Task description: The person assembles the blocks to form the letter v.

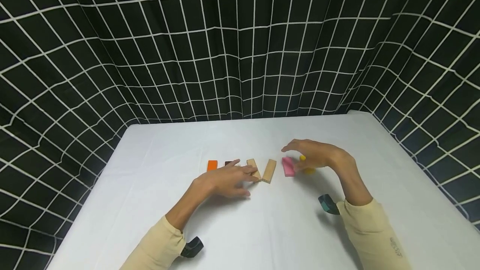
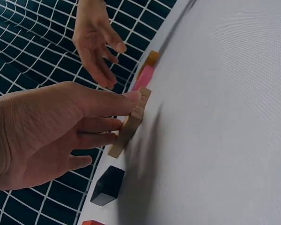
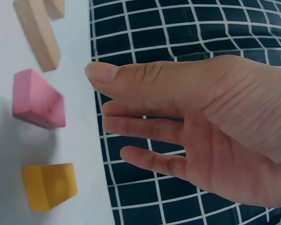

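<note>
A row of small blocks lies on the white table (image 1: 157, 203): orange (image 1: 212, 165), dark (image 1: 229, 163), two tan ones (image 1: 254, 166) (image 1: 269, 171), pink (image 1: 288, 166) and yellow (image 1: 308, 171). My left hand (image 1: 248, 181) lies low with its fingers stretched out, and the fingertips touch the left tan block (image 2: 131, 124). My right hand (image 1: 296, 153) hovers just above the pink block (image 3: 37, 101) and the yellow block (image 3: 49, 185), fingers relaxed and spread, holding nothing. It partly hides the yellow block in the head view.
A black curtain with a white grid (image 1: 240, 45) hangs behind the table and along both sides. The dark block (image 2: 107, 185) sits just beyond my left fingers. The table's far edge runs close behind the row of blocks.
</note>
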`<state>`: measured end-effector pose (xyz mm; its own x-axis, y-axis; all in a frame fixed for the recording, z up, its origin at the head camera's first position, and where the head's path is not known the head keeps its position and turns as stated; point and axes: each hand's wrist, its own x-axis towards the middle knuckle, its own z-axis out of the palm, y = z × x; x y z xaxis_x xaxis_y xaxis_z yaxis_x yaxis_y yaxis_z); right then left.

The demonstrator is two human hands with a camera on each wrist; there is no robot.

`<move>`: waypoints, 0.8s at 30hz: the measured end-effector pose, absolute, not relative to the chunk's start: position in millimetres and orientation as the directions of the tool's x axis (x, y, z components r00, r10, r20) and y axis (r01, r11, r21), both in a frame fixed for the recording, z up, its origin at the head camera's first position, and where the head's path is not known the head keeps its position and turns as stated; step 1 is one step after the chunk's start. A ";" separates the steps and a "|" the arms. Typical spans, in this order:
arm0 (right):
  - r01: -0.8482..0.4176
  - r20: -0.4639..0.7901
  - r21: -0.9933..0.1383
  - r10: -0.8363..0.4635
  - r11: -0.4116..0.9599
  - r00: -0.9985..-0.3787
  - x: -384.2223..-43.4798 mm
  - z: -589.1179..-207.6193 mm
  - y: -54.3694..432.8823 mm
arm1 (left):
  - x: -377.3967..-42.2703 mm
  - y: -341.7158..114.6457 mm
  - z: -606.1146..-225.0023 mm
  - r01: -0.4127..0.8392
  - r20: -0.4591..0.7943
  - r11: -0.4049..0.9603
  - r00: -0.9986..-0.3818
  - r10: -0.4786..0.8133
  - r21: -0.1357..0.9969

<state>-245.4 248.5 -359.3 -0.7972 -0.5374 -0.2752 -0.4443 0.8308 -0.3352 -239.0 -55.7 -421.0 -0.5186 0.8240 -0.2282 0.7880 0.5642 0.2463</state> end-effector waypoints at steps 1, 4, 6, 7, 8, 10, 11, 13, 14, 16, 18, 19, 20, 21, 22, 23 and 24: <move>-0.437 -0.279 -0.339 -0.533 0.833 -0.799 -244.9 -360.0 249.3 | -238.4 -54.4 -421.6 0.790 -0.225 0.563 -0.519 0.824 0.241; -0.429 -0.281 -0.341 -0.526 0.837 -0.803 -243.3 -362.4 250.0 | -236.4 -50.6 -422.0 0.801 -0.224 0.560 -0.518 0.826 0.213; -0.431 -0.282 -0.345 -0.530 0.834 -0.799 -243.2 -363.9 249.0 | -234.6 -49.6 -421.5 0.802 -0.238 0.566 -0.522 0.819 0.189; -0.434 -0.282 -0.349 -0.535 0.831 -0.796 -243.3 -364.2 247.7 | -233.7 -49.6 -420.6 0.800 -0.250 0.574 -0.527 0.812 0.174; -0.439 -0.281 -0.351 -0.540 0.827 -0.793 -244.0 -364.8 246.3 | -233.0 -50.1 -420.2 0.798 -0.261 0.581 -0.534 0.804 0.161; -0.446 -0.280 -0.352 -0.547 0.823 -0.789 -245.1 -365.1 243.9 | -231.9 -51.3 -419.6 0.791 -0.273 0.595 -0.547 0.792 0.142; -0.444 -0.280 -0.353 -0.546 0.823 -0.790 -245.6 -365.0 243.1 | -231.7 -51.7 -419.4 0.789 -0.272 0.599 -0.552 0.788 0.136; -0.432 -0.285 -0.351 -0.534 0.831 -0.796 -246.4 -364.8 242.0 | -231.6 -52.4 -418.6 0.786 -0.269 0.604 -0.558 0.785 0.134; -0.426 -0.289 -0.350 -0.529 0.834 -0.798 -246.7 -364.9 241.7 | -231.6 -52.6 -418.2 0.787 -0.265 0.602 -0.557 0.787 0.134; -0.413 -0.302 -0.346 -0.517 0.842 -0.801 -247.2 -365.9 241.5 | -231.9 -52.6 -417.9 0.792 -0.258 0.597 -0.554 0.792 0.131; -0.402 -0.310 -0.339 -0.504 0.851 -0.806 -247.3 -367.4 241.6 | -232.3 -52.3 -417.8 0.797 -0.249 0.591 -0.552 0.796 0.122; -0.400 -0.313 -0.337 -0.502 0.852 -0.806 -247.1 -368.4 241.7 | -232.5 -52.1 -417.9 0.799 -0.248 0.588 -0.549 0.798 0.123; -0.399 -0.313 -0.334 -0.500 0.854 -0.807 -246.7 -369.2 241.4 | -232.5 -52.1 -418.1 0.800 -0.247 0.586 -0.547 0.800 0.127; -0.399 -0.313 -0.332 -0.499 0.855 -0.808 -246.3 -370.1 241.2 | -232.5 -52.2 -418.3 0.800 -0.248 0.586 -0.546 0.800 0.131; -0.395 -0.313 -0.330 -0.494 0.857 -0.811 -245.9 -371.0 240.8 | -232.4 -52.3 -418.4 0.800 -0.248 0.585 -0.545 0.801 0.130; -0.399 -0.308 -0.326 -0.495 0.857 -0.812 -245.6 -371.8 240.0 | -232.3 -52.6 -418.6 0.799 -0.249 0.587 -0.547 0.799 0.129; -0.403 -0.306 -0.323 -0.497 0.856 -0.812 -245.8 -373.3 239.3 | -232.2 -52.8 -418.9 0.796 -0.253 0.590 -0.548 0.797 0.132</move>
